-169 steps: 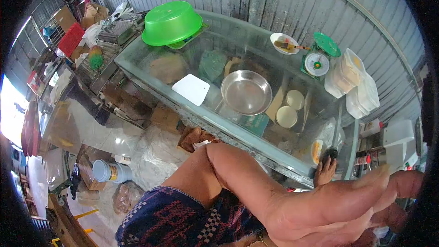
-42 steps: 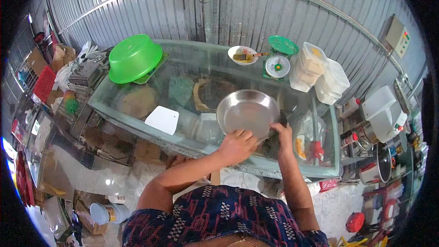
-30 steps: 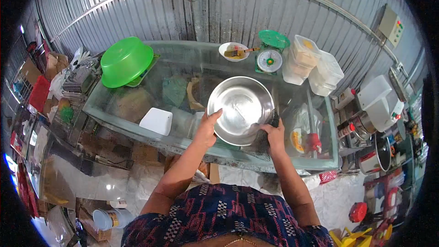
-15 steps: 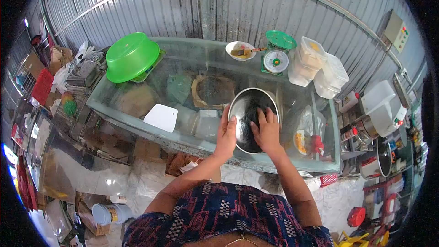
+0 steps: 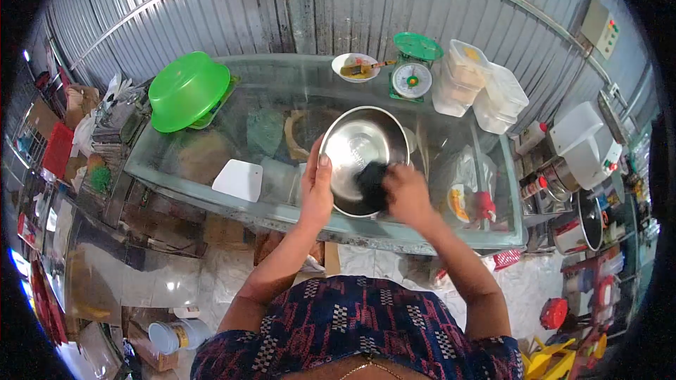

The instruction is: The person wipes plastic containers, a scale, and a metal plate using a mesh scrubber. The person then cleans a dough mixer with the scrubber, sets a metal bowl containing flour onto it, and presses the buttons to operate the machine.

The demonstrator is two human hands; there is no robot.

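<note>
A round steel bowl (image 5: 348,144) is tilted above the front part of the glass-topped counter (image 5: 282,212). My left hand (image 5: 317,186) grips its left rim, thumb on the inner side. My right hand (image 5: 410,195) is closed on a black mesh cloth (image 5: 372,179), which lies bunched against the inside of the bowl at the lower right. A white flat scraper (image 5: 238,180) lies on the counter to the left of the bowl.
An upturned green basin (image 5: 189,91) stands at the counter's back left. Along the back are a white bowl with a brush (image 5: 355,68), a green dial scale (image 5: 412,80) and stacked plastic tubs (image 5: 458,79). A blue-white bucket (image 5: 177,336) is on the floor at lower left.
The bowl has gone from the counter into my left hand's grip. My right hand, spread over the black mesh half a second ago, is now closed on it at the bowl's lower right.
</note>
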